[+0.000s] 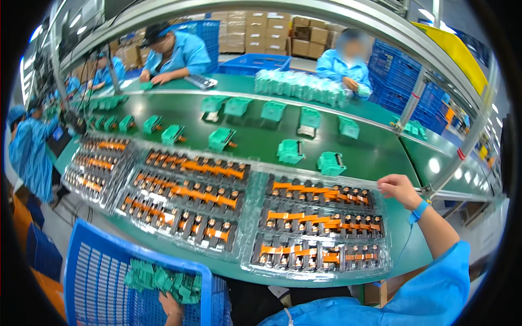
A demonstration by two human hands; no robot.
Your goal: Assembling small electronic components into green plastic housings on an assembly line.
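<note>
My left hand (171, 308) is down in a blue plastic basket (81, 261) at the lower left. Its fingers touch a heap of green plastic housings (157, 280); the pieces partly hide the fingertips, so its grip is unclear. Out to the right, my right hand (399, 190) hovers by the right edge of a clear tray (247, 266), fingers loosely bent and apart, with nothing seen in them. A blue band (418, 211) with a thin cord circles that wrist. Rows of black parts with orange flat strips (321, 220) fill the tray.
More clear trays of such parts (187, 195) lie to the left. Beyond, green housings (330, 163) stand spaced along a green conveyor (255, 127). Two people in blue work opposite, one behind bagged green pieces (299, 84). A metal post (462, 136) rises at the right.
</note>
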